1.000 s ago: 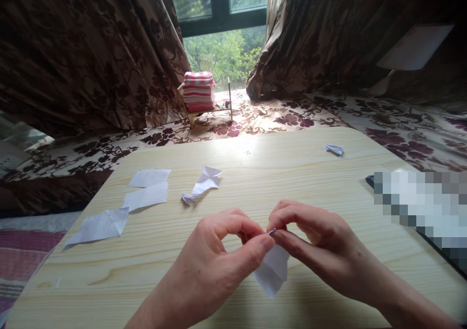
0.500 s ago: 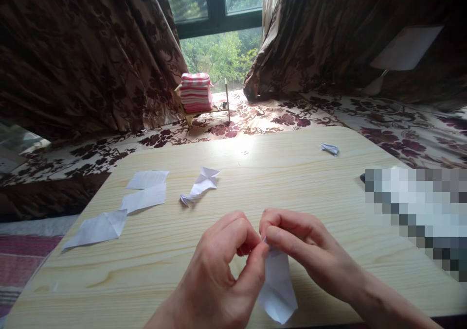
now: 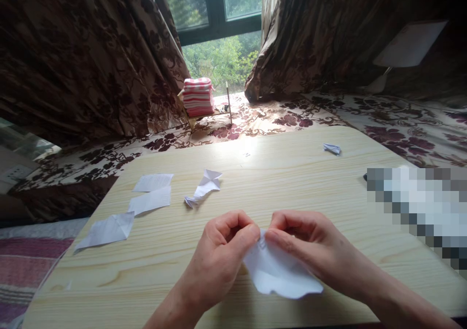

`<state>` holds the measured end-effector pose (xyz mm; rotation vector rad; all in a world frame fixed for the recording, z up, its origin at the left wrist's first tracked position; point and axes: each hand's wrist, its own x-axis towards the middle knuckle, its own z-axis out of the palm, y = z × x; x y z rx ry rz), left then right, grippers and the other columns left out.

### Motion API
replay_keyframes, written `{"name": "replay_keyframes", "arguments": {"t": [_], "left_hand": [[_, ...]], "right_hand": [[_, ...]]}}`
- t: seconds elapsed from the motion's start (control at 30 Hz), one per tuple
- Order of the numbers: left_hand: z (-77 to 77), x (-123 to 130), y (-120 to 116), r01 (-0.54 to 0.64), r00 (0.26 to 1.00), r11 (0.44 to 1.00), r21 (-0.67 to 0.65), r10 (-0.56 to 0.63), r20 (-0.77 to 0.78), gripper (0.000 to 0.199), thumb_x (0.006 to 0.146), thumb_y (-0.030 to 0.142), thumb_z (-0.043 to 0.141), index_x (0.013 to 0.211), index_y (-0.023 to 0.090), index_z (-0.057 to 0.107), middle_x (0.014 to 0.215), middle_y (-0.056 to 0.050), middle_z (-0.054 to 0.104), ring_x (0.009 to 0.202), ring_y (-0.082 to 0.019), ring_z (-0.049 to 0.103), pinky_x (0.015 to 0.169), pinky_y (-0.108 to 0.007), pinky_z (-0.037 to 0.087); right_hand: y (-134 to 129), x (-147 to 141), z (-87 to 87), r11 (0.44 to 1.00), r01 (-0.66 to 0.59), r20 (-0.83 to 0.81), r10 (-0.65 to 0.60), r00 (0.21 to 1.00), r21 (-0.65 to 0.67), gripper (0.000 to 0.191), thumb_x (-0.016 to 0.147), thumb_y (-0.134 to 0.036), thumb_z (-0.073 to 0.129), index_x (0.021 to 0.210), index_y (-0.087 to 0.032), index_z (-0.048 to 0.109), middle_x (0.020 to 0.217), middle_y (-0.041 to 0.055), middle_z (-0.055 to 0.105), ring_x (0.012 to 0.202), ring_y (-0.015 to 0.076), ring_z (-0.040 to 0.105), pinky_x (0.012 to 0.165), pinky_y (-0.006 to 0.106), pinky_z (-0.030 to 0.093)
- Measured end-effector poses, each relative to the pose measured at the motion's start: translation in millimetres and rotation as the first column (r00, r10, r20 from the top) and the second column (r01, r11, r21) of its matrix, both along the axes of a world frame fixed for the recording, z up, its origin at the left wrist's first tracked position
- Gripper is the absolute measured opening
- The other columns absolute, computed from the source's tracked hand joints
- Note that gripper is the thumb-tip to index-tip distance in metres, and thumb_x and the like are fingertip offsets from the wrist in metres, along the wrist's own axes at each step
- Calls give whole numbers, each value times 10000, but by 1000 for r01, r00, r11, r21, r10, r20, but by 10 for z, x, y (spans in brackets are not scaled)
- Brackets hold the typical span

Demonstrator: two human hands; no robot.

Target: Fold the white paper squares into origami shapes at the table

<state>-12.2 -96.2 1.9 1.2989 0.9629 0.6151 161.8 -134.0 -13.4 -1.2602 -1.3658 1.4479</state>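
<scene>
Taking the table's middle as the clock's centre and the window side as twelve, the pale wooden table [image 3: 175,251] is filling most of the lower view. Dark floral curtains [image 3: 91,52] are hanging at eleven and one, with the window [image 3: 226,42] showing greenery at twelve. A pixelated object [image 3: 419,202] is lying at three; a white-shaded lamp [image 3: 412,44] is standing beyond the table at two.

The left hand [image 3: 219,251] and right hand [image 3: 317,246] are working near six — each grip is pinching the top of the held paper [image 3: 280,273] between thumb and fingers, tips almost meeting. Beyond the table, just before twelve, a red-and-white cloth stack [image 3: 198,97] is resting on a small stand [image 3: 207,115].

The held paper is hanging down between the hands, its lower edge flaring toward five. Three loose sheets [image 3: 105,230] are lying from nine to ten, while a creased paper [image 3: 208,183] is lying at eleven. The smallest piece — a tightly folded paper [image 3: 332,148] — is sitting at two.
</scene>
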Motion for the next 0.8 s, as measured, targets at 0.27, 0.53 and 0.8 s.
{"name": "replay_keyframes", "arguments": {"t": [0.27,0.53,0.8], "left_hand": [[-75,-50,7,-356,933,925,135,360,-8,208,754,350,723,679,156,713,597,9,611,617,-102,528,601,-197,440],[-165,38,-69,-324,934,944,-60,330,139,163,782,307,724,734,154,695,633,7,644,624,-93,566,654,-206,475],[-152,23,-99,-247,962,969,14,244,126,238,833,337,665,688,149,636,622,15,541,648,-101,499,643,-212,423]], "right_hand": [[192,205,109,995,-97,50,96,994,14,311,861,-441,619,1022,-184,685,912,45,673,859,185,595,739,275,464],[170,-56,2,994,101,-184,-91,979,45,141,795,-335,714,775,-198,689,716,-18,645,742,138,602,674,215,467],[89,-136,-5,990,42,-83,-31,996,136,167,884,-299,601,781,-191,678,791,5,673,781,148,594,745,245,463]]}}
